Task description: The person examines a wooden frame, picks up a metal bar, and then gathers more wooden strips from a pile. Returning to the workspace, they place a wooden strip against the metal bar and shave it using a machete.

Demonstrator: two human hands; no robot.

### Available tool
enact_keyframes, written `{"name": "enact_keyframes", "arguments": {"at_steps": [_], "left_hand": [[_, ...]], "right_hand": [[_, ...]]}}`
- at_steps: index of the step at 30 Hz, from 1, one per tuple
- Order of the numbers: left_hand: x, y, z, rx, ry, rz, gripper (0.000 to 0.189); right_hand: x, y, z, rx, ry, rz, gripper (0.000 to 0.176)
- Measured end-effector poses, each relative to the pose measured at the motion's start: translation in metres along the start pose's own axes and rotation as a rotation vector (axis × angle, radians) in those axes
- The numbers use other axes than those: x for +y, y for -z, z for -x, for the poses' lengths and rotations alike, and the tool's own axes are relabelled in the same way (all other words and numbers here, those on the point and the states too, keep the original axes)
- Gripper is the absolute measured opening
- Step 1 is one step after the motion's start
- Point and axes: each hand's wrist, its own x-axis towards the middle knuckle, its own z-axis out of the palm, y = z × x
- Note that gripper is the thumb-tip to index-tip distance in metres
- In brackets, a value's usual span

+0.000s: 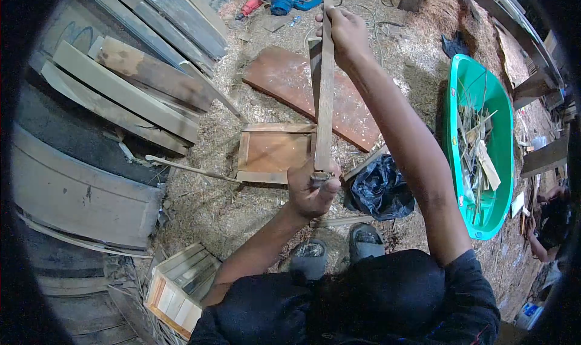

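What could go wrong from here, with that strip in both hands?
1. Splinters: the left hand and right hand are bare on the wooden strip, so a slide along its edge might hurt.
2. Knock: the strip crosses the framed panel in view; if dropped, it could mark it, though the gap between them is hard to judge.
3. Stumble: a black plastic bag lies just ahead of the sandals and might catch a foot.

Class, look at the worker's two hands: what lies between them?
In the head view, a long wooden strip spans from the left hand to the right hand; behind it show a reddish-brown board and a framed wooden panel.
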Motion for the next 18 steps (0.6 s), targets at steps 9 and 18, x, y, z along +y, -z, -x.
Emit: {"name": "enact_keyframes", "arguments": {"at_steps": [9,18], "left_hand": [[0.001,0.0,-0.001,-0.02,-0.03,-0.033,0.06],[-0.004,0.006,0.004,-0.075,0.053,0.045,0.055]], "right_hand": [[0.003,0.005,0.0,0.012,-0.025,0.042,0.024],[0.006,0.0,0.0,0.041,-0.062,0.018,0.024]]}}
